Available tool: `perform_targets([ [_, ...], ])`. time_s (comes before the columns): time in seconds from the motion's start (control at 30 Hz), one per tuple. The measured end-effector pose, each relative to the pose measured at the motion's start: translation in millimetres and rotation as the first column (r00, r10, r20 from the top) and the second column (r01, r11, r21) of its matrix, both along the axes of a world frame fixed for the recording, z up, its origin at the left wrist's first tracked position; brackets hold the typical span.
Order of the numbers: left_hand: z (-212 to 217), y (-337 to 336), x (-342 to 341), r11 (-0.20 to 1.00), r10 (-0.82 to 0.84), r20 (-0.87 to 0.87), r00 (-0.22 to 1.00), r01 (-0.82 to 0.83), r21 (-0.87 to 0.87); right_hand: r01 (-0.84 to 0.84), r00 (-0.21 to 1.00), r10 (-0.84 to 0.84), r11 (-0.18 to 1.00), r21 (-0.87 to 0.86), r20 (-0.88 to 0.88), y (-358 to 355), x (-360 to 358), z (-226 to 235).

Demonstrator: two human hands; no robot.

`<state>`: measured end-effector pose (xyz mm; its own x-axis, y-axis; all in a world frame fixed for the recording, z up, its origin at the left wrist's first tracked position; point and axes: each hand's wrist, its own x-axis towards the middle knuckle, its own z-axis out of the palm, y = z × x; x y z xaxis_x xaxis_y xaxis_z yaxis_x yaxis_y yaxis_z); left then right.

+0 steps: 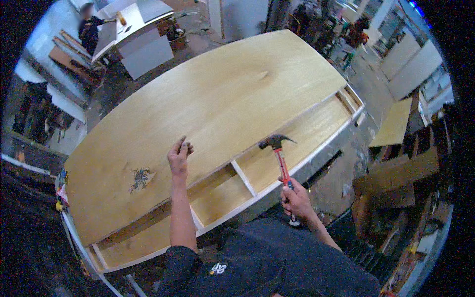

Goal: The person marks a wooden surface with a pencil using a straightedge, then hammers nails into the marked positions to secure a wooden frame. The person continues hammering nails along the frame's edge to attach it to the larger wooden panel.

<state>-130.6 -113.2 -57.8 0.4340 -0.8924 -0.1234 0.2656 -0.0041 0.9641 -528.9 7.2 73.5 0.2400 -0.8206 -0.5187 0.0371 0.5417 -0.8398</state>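
My right hand (297,198) is wrapped round the handle of a claw hammer (281,161) with a dark head and a red and blue grip. Its head is raised above the open frame at the panel's near edge. Over the large plywood panel (213,106), my left hand (180,156) is held up with thumb and fingers drawn together. Whatever may be between those fingertips is too small to make out. A small heap of nails (140,179) lies on the panel, left of my left hand. Under the panel, the wooden frame (243,178) shows its crosspieces along the near side.
At the far left a person (89,27) stands by another table (133,17) with pale boards. Another person (357,30) is at the far right. Cardboard (396,173) and a loose plywood sheet (393,123) lie to my right.
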Motion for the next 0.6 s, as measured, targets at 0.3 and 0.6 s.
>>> perform_targets([
  [0.3, -9, -151, -43, 1.0, 0.022, -0.018, 1.0, -0.022, -0.004, -0.273, 0.82, 0.003, 0.881, -0.387, -0.572, -111, -77, -34],
  [0.6, -35, -256, -53, 0.977, -0.023, 0.693, 0.721, -0.131, 0.168, -0.378, 0.802, 0.165, 0.885, -0.273, -0.575, -184, -93, -97],
])
